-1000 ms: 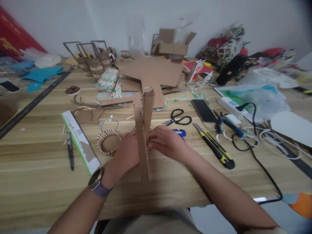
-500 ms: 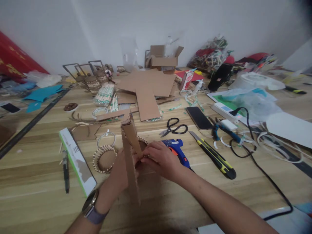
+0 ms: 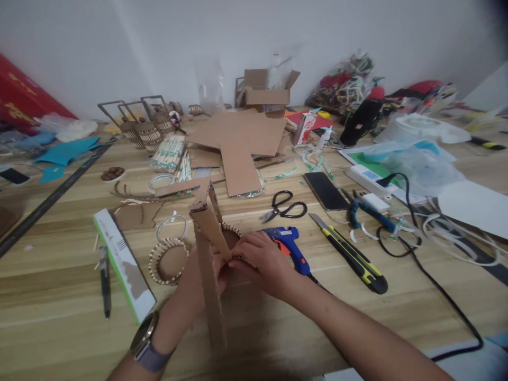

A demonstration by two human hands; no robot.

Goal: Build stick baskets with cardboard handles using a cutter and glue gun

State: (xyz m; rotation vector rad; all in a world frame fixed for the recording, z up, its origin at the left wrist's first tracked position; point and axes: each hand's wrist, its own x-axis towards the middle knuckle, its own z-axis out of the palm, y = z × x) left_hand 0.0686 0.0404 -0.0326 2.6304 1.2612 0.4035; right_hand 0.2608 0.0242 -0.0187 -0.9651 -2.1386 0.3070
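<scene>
A bent strip of brown cardboard (image 3: 207, 264) stands up between my hands, folded at its top corner. My left hand (image 3: 198, 280) is behind it, largely hidden, with fingers closed around its lower part. With fingertips pinched, my right hand (image 3: 260, 262) presses the strip's inner end from the right. Partly covered by both hands is a round basket-like ring (image 3: 230, 233) with a beaded-looking rim. A second such round basket (image 3: 169, 262) with a cardboard base sits just left of my left hand. A blue hot glue gun (image 3: 291, 246) lies right beside my right hand.
Black-handled scissors (image 3: 283, 206), a phone (image 3: 325, 190) and a yellow-black utility knife (image 3: 349, 254) lie to the right. A long white box (image 3: 125, 264) and a pen (image 3: 105, 283) are at left. Cardboard sheets (image 3: 242, 137) and lidded small buckets (image 3: 150, 136) stand farther back.
The folded cardboard strip has tipped slightly to the left at its top. Both hands keep their hold in nearly the same place; the view has shifted a little.
</scene>
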